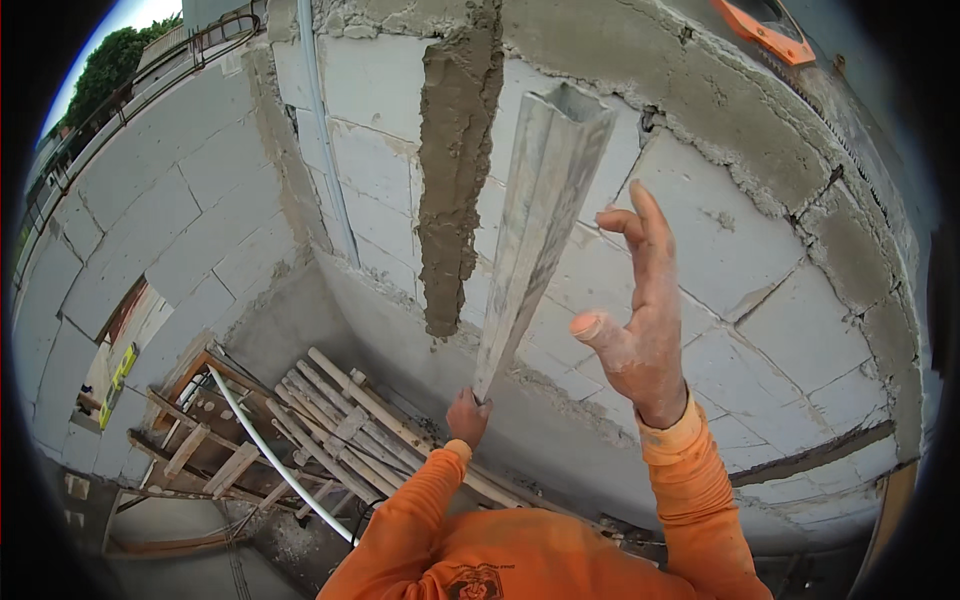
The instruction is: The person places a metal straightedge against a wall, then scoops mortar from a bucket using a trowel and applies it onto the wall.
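Observation:
A long grey metal straightedge, hollow at its upper end and smeared with mortar, stands tilted in front of the block wall. Around its lower end my left hand is closed. My right hand is raised to the right of the straightedge, apart from it, with thumb and fingers spread and nothing in them. Left of the straightedge, a vertical strip of wet mortar runs down the wall. Orange sleeves cover both my arms.
Pale block wall spans the front, with a rough mortar band above. A thin pipe runs up near the corner. Wooden poles and a timber frame lie lower left. A yellow level leans by a wall opening. An orange-handled tool rests upper right.

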Motion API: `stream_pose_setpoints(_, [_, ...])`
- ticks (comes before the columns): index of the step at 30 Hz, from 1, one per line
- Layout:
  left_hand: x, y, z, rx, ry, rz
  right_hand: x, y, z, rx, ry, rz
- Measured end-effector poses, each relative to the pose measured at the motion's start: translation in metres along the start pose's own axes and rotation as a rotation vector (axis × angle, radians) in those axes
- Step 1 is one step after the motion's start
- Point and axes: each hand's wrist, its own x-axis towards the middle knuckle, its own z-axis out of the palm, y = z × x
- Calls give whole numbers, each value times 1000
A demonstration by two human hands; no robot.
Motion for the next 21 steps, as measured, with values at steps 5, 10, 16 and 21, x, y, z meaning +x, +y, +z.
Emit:
stream_pose_setpoints(5, [78, -62, -29, -55, 2, -92, -55, 74, -72, -1036, -41, -70])
stream_pose_setpoints(10, [139, -101, -43, -189, -58, -256, -101, 142, -126, -1313, -99, 13])
stream_pose_setpoints(16, [170, -129, -34, -446, 73, -96, -120, 201, -148, -1389, -76, -33])
stream_pose_setpoints(21, [213, -159, -24, -498, 32, -131, -124, 228, -153, -1489, 18, -237])
